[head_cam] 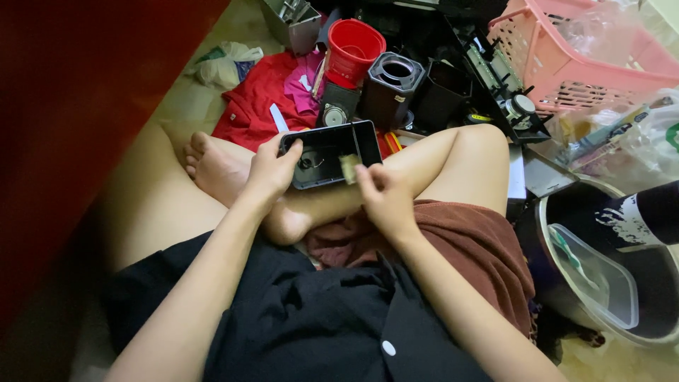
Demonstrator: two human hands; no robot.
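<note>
1. Head view: the left hand (pixel 272 170) grips the left edge of a black tray (pixel 329 153), fingers curled over its rim – the tray rests tilted across the crossed legs.
2. The right hand (pixel 384 194) pinches a small pale scrap (pixel 349 167), thumb and fingers closed on it, just at the tray's lower right edge; what the scrap is made of is hard to tell.
3. Beyond the tray stand a red cup (pixel 352 49) and a dark square container (pixel 392 85) – a pink basket (pixel 566 74) sits at far right.
</note>
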